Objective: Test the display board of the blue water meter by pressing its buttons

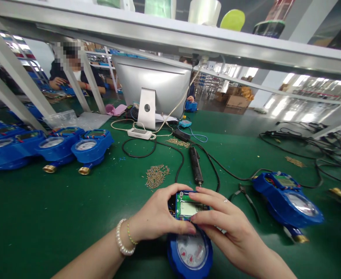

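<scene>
Blue water meter [189, 248] lies on the green mat [57, 217] at six o'clock, its round dial toward the person and a green circuit board [189, 208] with a small grey screen seated in its upper housing. Both hands are closed on that upper part. The left hand [157, 215] wraps the housing from nine o'clock, thumb lying across the lower edge of the board, fingers curled over the top corner. The right hand [225, 224] grips from three o'clock, its fingers laid across the top and lower edges of the board, a ring on one finger. A pearl bracelet [123, 238] sits on the left wrist.

Just beyond the meter at twelve o'clock lies a black electric screwdriver [195, 165] with its cord trailing away, and at eleven o'clock a small heap of brass screws [157, 175]. Black pliers [247, 198] rest near the right hand at two o'clock. Another blue meter [289, 199] lies at three o'clock, and a row of finished meters [57, 146] stands at ten o'clock. Farther off at twelve o'clock stands the back of a silver monitor [153, 87]; a co-worker [71, 69] sits at eleven o'clock.
</scene>
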### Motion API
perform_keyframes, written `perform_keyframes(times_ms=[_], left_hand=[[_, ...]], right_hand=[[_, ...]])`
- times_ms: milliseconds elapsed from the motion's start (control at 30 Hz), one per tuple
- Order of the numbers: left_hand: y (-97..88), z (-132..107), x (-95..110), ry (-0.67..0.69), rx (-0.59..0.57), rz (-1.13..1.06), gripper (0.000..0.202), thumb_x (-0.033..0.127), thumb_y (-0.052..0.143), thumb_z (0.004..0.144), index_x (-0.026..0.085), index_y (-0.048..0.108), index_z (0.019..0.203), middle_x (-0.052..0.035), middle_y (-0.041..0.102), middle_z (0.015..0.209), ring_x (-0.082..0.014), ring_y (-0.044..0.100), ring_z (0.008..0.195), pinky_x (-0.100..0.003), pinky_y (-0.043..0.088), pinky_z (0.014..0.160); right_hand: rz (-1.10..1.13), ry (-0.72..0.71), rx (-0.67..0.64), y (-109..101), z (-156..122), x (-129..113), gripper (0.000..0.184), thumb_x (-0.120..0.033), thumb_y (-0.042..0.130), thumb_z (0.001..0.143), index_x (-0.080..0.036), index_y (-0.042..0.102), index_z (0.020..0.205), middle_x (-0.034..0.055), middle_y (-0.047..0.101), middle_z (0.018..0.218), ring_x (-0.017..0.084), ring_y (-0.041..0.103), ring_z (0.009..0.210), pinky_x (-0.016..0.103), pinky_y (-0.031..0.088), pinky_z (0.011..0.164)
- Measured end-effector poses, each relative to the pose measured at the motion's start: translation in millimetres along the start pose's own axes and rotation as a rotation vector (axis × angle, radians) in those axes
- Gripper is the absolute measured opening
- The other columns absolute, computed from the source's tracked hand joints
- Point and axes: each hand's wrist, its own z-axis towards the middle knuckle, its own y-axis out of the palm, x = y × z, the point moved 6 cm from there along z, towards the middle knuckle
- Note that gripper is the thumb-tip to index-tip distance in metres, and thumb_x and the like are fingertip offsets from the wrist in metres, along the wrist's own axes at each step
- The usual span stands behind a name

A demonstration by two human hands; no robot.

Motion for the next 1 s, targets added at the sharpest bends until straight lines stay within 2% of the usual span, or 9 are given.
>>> perform_keyframes(times_ms=[233,467,733,1000], left_hand=[[2.7,0,-2,0.006,-0.003,-0.01,0.065,0.029,0.084,0.062,0.024,0.055,0.12,-0.0018,0.065,0.116,-0.0233,0.061,0.103,-0.031,0.049,0.088],[2.9,1,5,0.037,-0.003,0.024,0.06,0.025,0.081,0.063,0.022,0.057,0.118,-0.0017,0.066,0.113,-0.0231,0.061,0.102,-0.03,0.049,0.088],[1.5,0,5,0.005,-0.014,0.038,0.062,0.027,0.082,0.062,0.024,0.057,0.119,-0.0007,0.065,0.114,-0.024,0.06,0.104,-0.031,0.048,0.089],[3.0,1,3,-0.012,-0.028,0.007,0.063,0.028,0.083,0.062,0.023,0.057,0.118,-0.0021,0.066,0.113,-0.0248,0.061,0.103,-0.032,0.049,0.088]], right_hand=[[-0.107,-0.136,0.061,4,-5,-4,0.03,-0.007,0.051,0.087,-0.02,0.062,0.112,0.0107,0.053,0.135,0.023,0.042,0.133,0.042,0.045,0.106],[-0.049,-0.067,0.132,5,-10,2,0.027,-0.01,0.053,0.088,-0.022,0.066,0.108,0.0093,0.051,0.137,0.024,0.046,0.13,0.039,0.049,0.102],[-0.048,-0.077,0.101,5,-11,2,0.03,-0.009,0.053,0.087,-0.022,0.065,0.111,0.0088,0.053,0.136,0.025,0.044,0.132,0.04,0.048,0.103],[-0.015,-0.052,0.149,6,-13,6,0.027,-0.011,0.053,0.088,-0.023,0.067,0.108,0.0077,0.054,0.135,0.024,0.047,0.13,0.038,0.049,0.102]])
